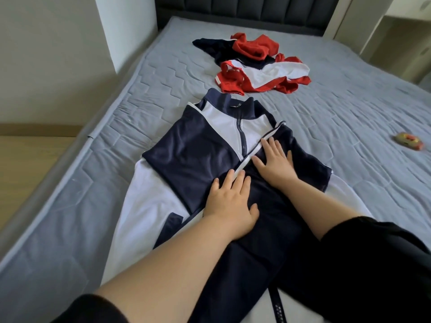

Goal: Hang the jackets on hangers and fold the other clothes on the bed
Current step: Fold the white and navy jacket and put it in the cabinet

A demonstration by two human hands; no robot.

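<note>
Pressing the jacket (193, 159) are left hand (229, 206) and right hand (276, 165); label (234, 105) illegible.

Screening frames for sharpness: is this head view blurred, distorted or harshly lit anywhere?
Head view: soft light, no glare; faint shadows beside the left hand and right hand on the navy jacket; wide-angle bends the bed edge; the red-and-gold object looks blurred.

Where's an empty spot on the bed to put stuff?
Bare mattress lies right of the navy-and-white jacket, up to the small red-and-gold object, and along the left edge beside the jacket. The middle is crowded: the red-and-white pile sits just beyond the collar.
</note>
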